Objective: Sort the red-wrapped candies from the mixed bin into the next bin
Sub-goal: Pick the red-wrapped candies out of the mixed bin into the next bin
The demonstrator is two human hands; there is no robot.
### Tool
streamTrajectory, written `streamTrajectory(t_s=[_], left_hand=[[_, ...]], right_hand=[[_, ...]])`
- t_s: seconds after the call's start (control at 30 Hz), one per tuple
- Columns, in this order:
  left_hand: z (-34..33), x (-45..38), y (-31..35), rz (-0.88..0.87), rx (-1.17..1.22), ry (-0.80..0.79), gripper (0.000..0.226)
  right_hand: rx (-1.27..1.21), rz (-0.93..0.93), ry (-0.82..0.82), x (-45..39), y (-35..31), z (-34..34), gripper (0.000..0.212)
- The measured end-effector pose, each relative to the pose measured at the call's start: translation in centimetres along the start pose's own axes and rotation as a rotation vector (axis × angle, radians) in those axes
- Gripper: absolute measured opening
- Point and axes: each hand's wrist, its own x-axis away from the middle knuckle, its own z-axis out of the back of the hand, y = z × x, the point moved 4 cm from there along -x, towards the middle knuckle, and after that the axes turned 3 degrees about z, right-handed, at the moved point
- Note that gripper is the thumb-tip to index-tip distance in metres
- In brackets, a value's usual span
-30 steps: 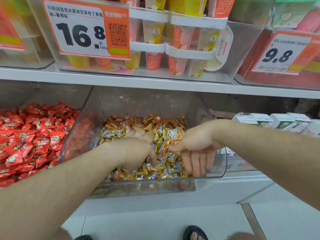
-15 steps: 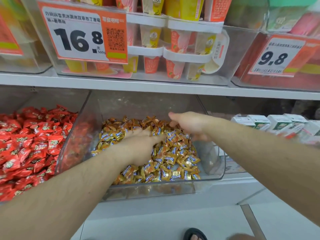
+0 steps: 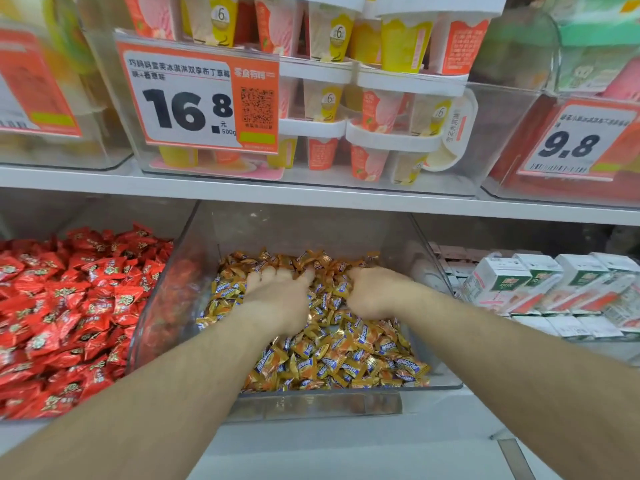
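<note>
Both hands now deep at rear of clear plastic mixed bin, frame centre, having shifted back from front edge. Left hand flat, fingers spread on gold-wrapped candies. Right hand knuckles curled into pile; hold unclear. No red-wrapped candies visible there; red-wrapped candies fill bin at left. Search continues.

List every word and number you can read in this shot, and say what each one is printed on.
"16.8", "元", "500g": orange price tag, upper bin front.
"零食有鸣": same tag, above its QR code.
"9.8": right price tag.
"6": round stickers on the pudding cups.
Too blurred or small to read: left tag, gold candy wrappers, red candy wrappers, white cartons.
</note>
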Motion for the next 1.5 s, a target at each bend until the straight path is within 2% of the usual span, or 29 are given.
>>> streamTrajectory(t_s=[0.07, 0.17, 0.23, 0.3, 0.33, 0.4, 0.43, 0.47, 0.53, 0.63, 0.73, 0.83, 0.9, 0.97, 1.0, 1.03, 1.07, 1.13, 1.2, 1.27, 1.37, 1.43, 1.5], left_hand=[[-0.9, -0.1, -0.4, 0.045, -0.077, -0.095, 0.092], [-1.5, 0.8, -0.6, -0.005, -0.142, -0.208, 0.092], [-1.4, 1.7, -0.6, -0.043, -0.167, -0.23, 0.095], [-1.2, 2.2, -0.8, -0.044, -0.169, -0.223, 0.096], [-1.1, 2.4, -0.9, -0.037, -0.158, -0.193, 0.094], [-0.4, 2.8, -1.4, -0.023, -0.153, -0.093, 0.088], [-0.1, 3.1, -1.7, -0.016, -0.159, -0.042, 0.084], [0.2, 3.3, -2.0, -0.004, -0.171, 0.002, 0.08], [1.0, 3.9, -2.8, 0.028, -0.21, 0.079, 0.069], [1.9, 4.7, -4.1, 0.062, -0.262, 0.156, 0.05], [2.4, 5.3, -4.9, 0.058, -0.289, 0.237, 0.04], [3.2, 5.9, -5.9, 0.05, -0.253, 0.322, 0.041], [3.8, 6.4, -6.8, 0.049, -0.212, 0.391, 0.046], [4.1, 6.8, -7.9, 0.056, -0.144, 0.451, 0.048], [4.1, 7.0, -8.4, 0.059, -0.107, 0.478, 0.046], [4.2, 7.2, -8.9, 0.062, -0.081, 0.507, 0.044], [4.2, 7.3, -9.3, 0.068, -0.072, 0.532, 0.042], [4.2, 7.5, -10.0, 0.088, -0.063, 0.554, 0.039], [4.0, 7.5, -10.6, 0.088, -0.043, 0.55, 0.034], [3.9, 7.5, -10.9, 0.069, -0.009, 0.542, 0.028], [3.9, 7.5, -11.1, 0.05, 0.088, 0.54, 0.024], [4.1, 7.6, -11.2, 0.043, 0.215, 0.562, 0.024], [4.7, 8.2, -11.6, 0.049, 0.405, 0.638, 0.024]], right_hand=[[0.047, -0.016, -0.124, -0.7, 0.0, -1.1, 0.074], [0.131, -0.036, -0.22, -0.5, -0.4, -2.9, 0.084], [0.16, -0.03, -0.23, 0.1, -0.9, -2.8, 0.075], [0.225, -0.002, -0.234, 0.7, -1.1, -1.9, 0.057], [0.249, 0.014, -0.181, 0.7, -1.3, -1.1, 0.046], [0.234, 0.052, 0.059, 0.5, -2.3, 0.6, 0.031], [0.186, 0.102, 0.154, 0.1, -3.0, 0.8, 0.039], [0.154, 0.179, 0.18, -0.8, -3.8, 0.5, 0.054], [0.122, 0.336, 0.094, -1.9, -5.8, -0.9, 0.072], [0.161, 0.425, 0.0, -3.4, -7.2, -2.9, 0.068], [0.358, 0.405, 0.008, -4.0, -6.3, -3.3, 0.069], [0.481, 0.267, -0.058, -3.5, -4.2, -2.0, 0.068], [0.521, 0.174, -0.059, -2.7, -3.0, -0.3, 0.054], [0.466, 0.171, 0.072, -2.4, -3.5, 1.2, 0.026], [0.403, 0.194, 0.17, -2.4, -4.3, 1.6, 0.02], [0.334, 0.248, 0.251, -2.5, -5.3, 1.6, 0.021], [0.263, 0.337, 0.287, -2.7, -6.7, 1.2, 0.033], [0.219, 0.537, 0.159, -2.6, -9.7, -0.9, 0.064], [0.336, 0.633, 0.003, -2.4, -11.4, -3.2, 0.075], [0.442, 0.612, -0.017, -2.8, -10.8, -3.7, 0.073], [0.541, 0.462, -0.006, -2.6, -8.3, -2.3, 0.069], [0.461, 0.402, -0.037, -1.9, -6.8, -1.3, 0.072], [0.232, 0.415, -0.004, -0.8, -6.5, -0.5, 0.075]])
